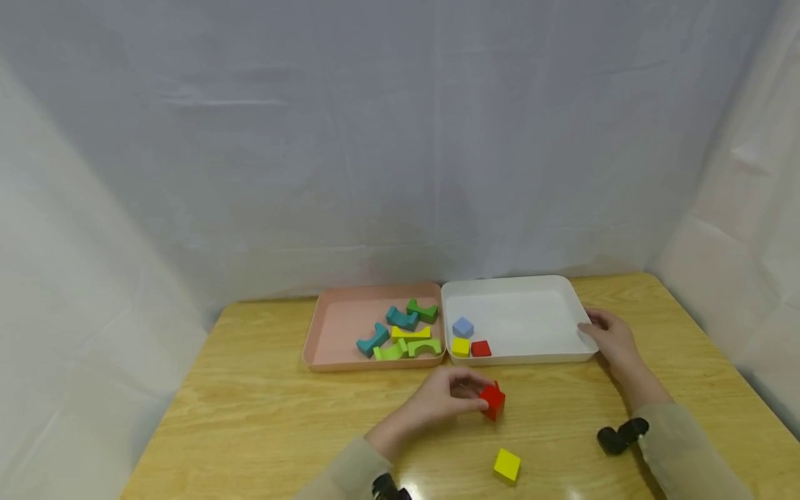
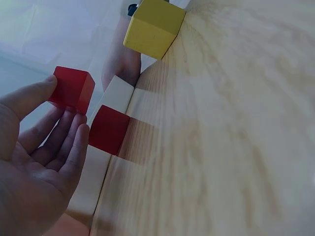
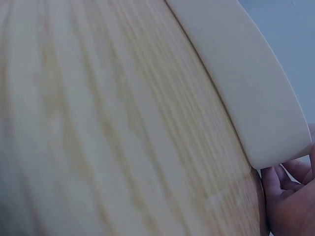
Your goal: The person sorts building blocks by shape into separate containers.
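Note:
My left hand (image 1: 440, 396) pinches a red cube (image 2: 70, 88) between thumb and fingertips, over the table in front of the white tray (image 1: 519, 360). A second red cube (image 2: 109, 129) rests on the wood beside the tray's front wall; in the head view the held cube mostly covers it. Nearer to me lies a yellow cube (image 1: 507, 465). At the tray's right end, my right hand (image 1: 615, 340) grips the wall, thumb over the rim and fingers outside. Inside that tray sit a blue cube (image 1: 463, 327), a yellow block (image 1: 460, 347) and a red block (image 1: 480, 348).
A pink tray (image 1: 331, 326) adjoins the white one on its left. It contains several arched blocks, among them a teal block (image 1: 373, 340), a yellow arch (image 1: 410, 335) and a green arch (image 1: 422, 311). Behind the wooden table (image 1: 262, 417) hangs a pale cloth (image 1: 400, 139).

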`<move>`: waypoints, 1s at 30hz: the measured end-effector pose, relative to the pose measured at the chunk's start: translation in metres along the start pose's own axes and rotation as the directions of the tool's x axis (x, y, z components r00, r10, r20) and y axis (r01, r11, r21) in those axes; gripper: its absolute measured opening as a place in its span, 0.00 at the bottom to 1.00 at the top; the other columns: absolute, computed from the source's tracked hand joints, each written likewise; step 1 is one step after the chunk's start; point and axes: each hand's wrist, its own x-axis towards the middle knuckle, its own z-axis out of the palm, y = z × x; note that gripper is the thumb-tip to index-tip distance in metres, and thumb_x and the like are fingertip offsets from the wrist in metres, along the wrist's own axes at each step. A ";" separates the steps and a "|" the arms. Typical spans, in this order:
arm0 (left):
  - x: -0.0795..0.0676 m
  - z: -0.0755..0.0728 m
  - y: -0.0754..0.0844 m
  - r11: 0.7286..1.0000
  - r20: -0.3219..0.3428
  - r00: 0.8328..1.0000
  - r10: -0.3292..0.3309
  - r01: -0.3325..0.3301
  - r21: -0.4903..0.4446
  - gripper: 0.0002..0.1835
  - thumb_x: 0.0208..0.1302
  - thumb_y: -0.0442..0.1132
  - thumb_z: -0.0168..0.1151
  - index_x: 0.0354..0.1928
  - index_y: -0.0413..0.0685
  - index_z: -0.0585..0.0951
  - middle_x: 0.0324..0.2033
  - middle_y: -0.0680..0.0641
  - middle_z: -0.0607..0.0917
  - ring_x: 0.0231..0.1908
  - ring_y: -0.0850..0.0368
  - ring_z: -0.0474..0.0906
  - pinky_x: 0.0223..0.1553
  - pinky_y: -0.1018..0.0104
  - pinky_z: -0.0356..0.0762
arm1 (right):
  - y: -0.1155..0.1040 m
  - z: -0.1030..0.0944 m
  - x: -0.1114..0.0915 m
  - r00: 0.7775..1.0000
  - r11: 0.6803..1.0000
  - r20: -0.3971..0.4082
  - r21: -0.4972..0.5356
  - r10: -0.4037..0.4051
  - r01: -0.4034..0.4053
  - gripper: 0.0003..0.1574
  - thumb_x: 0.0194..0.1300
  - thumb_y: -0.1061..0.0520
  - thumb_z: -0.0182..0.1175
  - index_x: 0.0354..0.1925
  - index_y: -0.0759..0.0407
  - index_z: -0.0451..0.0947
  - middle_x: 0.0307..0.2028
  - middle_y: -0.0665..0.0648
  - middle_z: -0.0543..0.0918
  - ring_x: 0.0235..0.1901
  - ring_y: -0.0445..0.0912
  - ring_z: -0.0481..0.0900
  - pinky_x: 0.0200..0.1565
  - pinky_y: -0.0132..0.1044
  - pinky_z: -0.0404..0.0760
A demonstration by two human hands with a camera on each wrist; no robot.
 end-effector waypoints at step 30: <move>0.025 -0.011 0.016 0.997 -0.122 0.989 0.080 -0.081 -0.007 0.17 0.73 0.35 0.69 0.61 0.39 0.85 0.58 0.37 0.86 0.51 0.54 0.85 0.55 0.71 0.86 | -0.004 0.001 -0.002 1.000 1.000 -0.006 -0.005 0.009 -0.009 0.38 0.81 0.56 0.54 0.79 0.74 0.57 0.76 0.76 0.64 0.61 0.49 0.69 0.43 0.12 0.68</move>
